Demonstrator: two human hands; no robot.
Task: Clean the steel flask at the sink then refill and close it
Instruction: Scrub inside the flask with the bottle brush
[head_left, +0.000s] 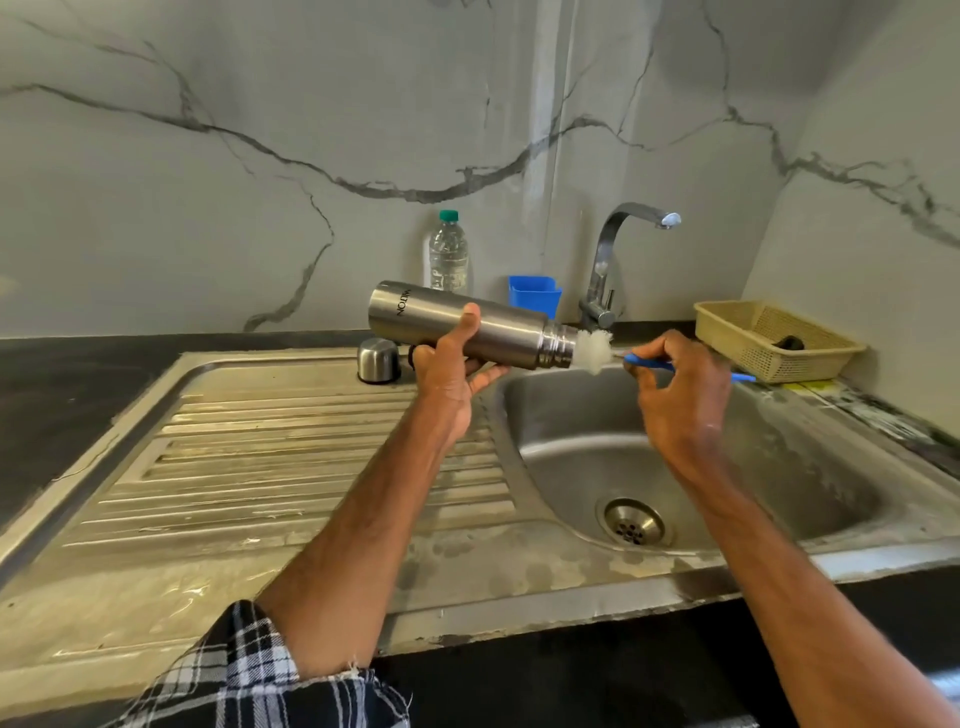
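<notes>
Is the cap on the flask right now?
No, the flask shows a bare threaded mouth, and the steel cap stands on the drainboard.

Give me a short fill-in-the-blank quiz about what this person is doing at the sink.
The right hand holds a brush with a ____ handle.
The left hand grips the steel flask, its mouth at the brush's ____ bristles.
The plastic bottle by the wall has a ____ cap.
Missing words: blue, white, green.

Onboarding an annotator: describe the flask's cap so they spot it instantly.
Find the ribbed steel drainboard left of the sink basin. At its back edge, below the sideways flask, stands the cap: a small domed steel cup, the only loose metal piece there.
</notes>
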